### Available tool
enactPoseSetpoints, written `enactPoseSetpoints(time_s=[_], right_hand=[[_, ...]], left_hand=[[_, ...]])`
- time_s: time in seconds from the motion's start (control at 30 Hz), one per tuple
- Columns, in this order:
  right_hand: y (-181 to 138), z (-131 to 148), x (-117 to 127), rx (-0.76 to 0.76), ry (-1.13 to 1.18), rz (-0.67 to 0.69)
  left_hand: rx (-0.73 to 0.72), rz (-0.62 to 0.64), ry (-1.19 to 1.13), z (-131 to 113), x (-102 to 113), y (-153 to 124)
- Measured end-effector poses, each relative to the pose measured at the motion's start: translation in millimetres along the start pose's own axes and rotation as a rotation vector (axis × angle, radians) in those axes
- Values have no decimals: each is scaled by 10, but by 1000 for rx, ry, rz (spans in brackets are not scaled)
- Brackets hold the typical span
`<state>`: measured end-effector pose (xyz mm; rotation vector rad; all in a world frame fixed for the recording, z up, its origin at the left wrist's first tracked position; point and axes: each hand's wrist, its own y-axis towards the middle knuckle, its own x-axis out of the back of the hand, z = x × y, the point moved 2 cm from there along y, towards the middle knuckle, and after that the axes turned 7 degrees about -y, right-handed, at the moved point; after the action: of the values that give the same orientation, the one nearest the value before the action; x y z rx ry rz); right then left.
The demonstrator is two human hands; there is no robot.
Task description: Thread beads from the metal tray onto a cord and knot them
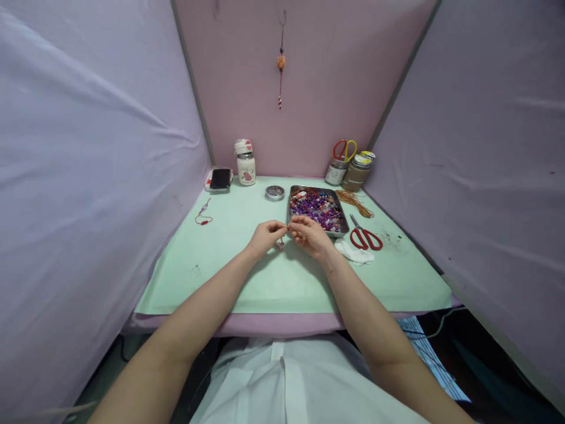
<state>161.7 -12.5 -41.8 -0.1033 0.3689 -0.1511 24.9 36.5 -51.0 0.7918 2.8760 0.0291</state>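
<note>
Both my hands meet over the middle of the green-topped table. My left hand is closed in a pinch, and a small beaded cord hangs just below its fingertips. My right hand also pinches at the same spot, its fingertips touching or almost touching the left ones; a tiny bit between them is too small to make out. Right behind my right hand lies a metal tray full of purple, red and clear beads. Red-handled scissors lie to its right.
A white cloth and a bundle of orange-brown cords lie on the right. Behind stand a round tin, a bottle, a phone and jars. A red bracelet lies left. A beaded pendant hangs on the back cloth.
</note>
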Motion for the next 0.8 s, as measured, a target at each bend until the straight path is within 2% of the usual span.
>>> enactPoseSetpoints(time_s=[0.27,0.47,0.8], right_hand=[[5,-9,26,64,-78,-87],[-2,2,13,76,-72,-70],[0,-8,-15,114,-53,-28]], left_hand=[[-39,-21,-11,-24,2,-5],[-26,32,-60,2,19,15],[157,189,-202,4,-11,-13]])
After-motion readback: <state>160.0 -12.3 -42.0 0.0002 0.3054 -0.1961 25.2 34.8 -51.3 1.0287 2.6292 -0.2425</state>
